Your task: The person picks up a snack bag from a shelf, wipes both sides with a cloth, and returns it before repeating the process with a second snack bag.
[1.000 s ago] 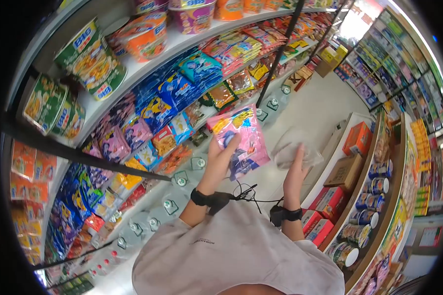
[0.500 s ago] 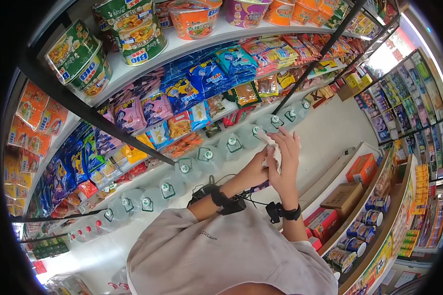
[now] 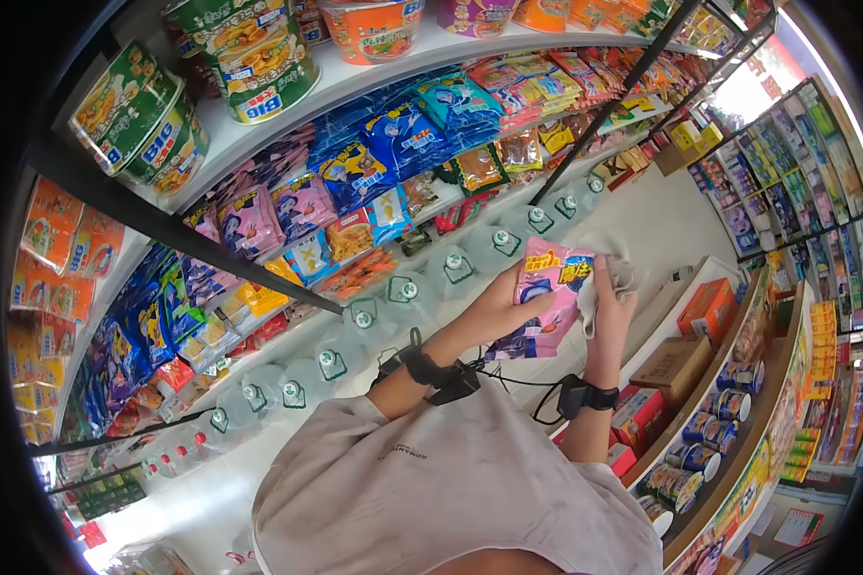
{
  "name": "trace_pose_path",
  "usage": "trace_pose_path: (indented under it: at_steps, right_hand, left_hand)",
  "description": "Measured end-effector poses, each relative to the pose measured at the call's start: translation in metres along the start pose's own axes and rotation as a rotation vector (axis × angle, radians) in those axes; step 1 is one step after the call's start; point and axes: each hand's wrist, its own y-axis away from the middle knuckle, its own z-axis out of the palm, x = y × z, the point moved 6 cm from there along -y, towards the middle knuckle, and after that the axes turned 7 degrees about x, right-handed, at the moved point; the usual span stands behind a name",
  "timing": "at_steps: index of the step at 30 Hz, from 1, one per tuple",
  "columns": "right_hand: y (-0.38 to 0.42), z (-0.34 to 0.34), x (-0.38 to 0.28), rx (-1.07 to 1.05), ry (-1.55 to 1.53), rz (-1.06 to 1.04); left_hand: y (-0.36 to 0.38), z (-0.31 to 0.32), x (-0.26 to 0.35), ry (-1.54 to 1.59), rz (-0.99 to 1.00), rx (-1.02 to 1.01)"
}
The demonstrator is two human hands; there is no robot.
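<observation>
My left hand (image 3: 501, 305) is closed on a pink and purple snack packet (image 3: 552, 280) with yellow and blue lettering on its front. The thumb lies across the packet and the other fingers are hidden behind it. At the packet's right edge, my right hand (image 3: 612, 309) is closed on a crumpled whitish cloth (image 3: 625, 274). Part of the cloth hangs down beside the packet. Similar pink packets (image 3: 305, 203) lie on the shelf in front of me, next to blue packets (image 3: 408, 137).
Large clear water bottles (image 3: 408, 292) stand in a row on the floor along the shelf. Noodle tubs (image 3: 259, 72) fill the upper shelf, and a black post (image 3: 211, 254) crosses the view. A low shelf on the right holds cans (image 3: 710, 431) and a cardboard box (image 3: 676, 364).
The pink packet now shows upright in my left hand; earlier it was barely visible below my hands. My right hand has moved right and away from the left, with the cloth.
</observation>
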Motion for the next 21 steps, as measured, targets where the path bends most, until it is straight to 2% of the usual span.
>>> trace_pose_path:
  at_steps: [3, 6, 7, 9, 10, 11, 12, 13, 14, 15, 16, 18, 19, 21]
  right_hand:
    - [0.014, -0.001, -0.009, 0.139, -0.116, -0.051]
    - [0.032, 0.002, -0.034, 0.066, -0.316, 0.079]
    - [0.033, 0.014, -0.052, 0.098, -0.391, -0.033]
    - [0.046, 0.019, -0.072, 0.267, 0.051, -0.293]
    - [0.047, 0.032, -0.072, 0.151, 0.252, -0.434]
    - [0.049, 0.045, -0.072, 0.051, 0.444, -0.604]
    - [0.054, 0.058, -0.071, -0.033, 0.592, -0.783]
    - [0.065, 0.084, -0.060, -0.205, 0.701, -0.915]
    - [0.077, 0.109, -0.051, -0.379, 0.730, -0.821]
    - [0.086, 0.126, -0.044, -0.366, 0.799, -0.853]
    - [0.094, 0.134, -0.035, -0.453, 0.846, -0.875]
    - [0.109, 0.141, -0.014, -0.633, 0.942, -0.920]
    - [0.115, 0.143, -0.005, -0.751, 0.902, -0.907]
    - [0.126, 0.139, 0.011, -0.970, 0.824, -0.861]
  left_hand:
    - [0.006, 0.005, 0.015, 0.105, -0.058, -0.063]
    - [0.011, -0.004, 0.028, 0.125, -0.049, -0.150]
    - [0.012, -0.012, 0.029, 0.151, -0.071, -0.159]
    - [0.009, -0.026, 0.019, 0.388, -0.163, 0.014]
    - [0.008, -0.032, 0.012, 0.505, -0.210, 0.102]
    - [0.005, -0.041, 0.003, 0.463, -0.125, 0.245]
    - [0.003, -0.038, 0.004, 0.597, -0.129, 0.279]
    - [0.001, -0.036, 0.010, 0.728, -0.130, 0.317]
    - [0.001, -0.038, 0.011, 0.857, -0.135, 0.355]
    - [0.001, -0.052, -0.002, 0.812, -0.116, 0.316]
    - [0.002, -0.065, -0.015, 0.767, -0.094, 0.278]
    - [-0.013, -0.083, -0.002, 1.169, -0.153, 0.168]
    - [-0.009, -0.096, 0.017, 1.012, -0.006, 0.322]
    - [-0.012, -0.121, 0.008, 0.999, -0.144, 0.475]
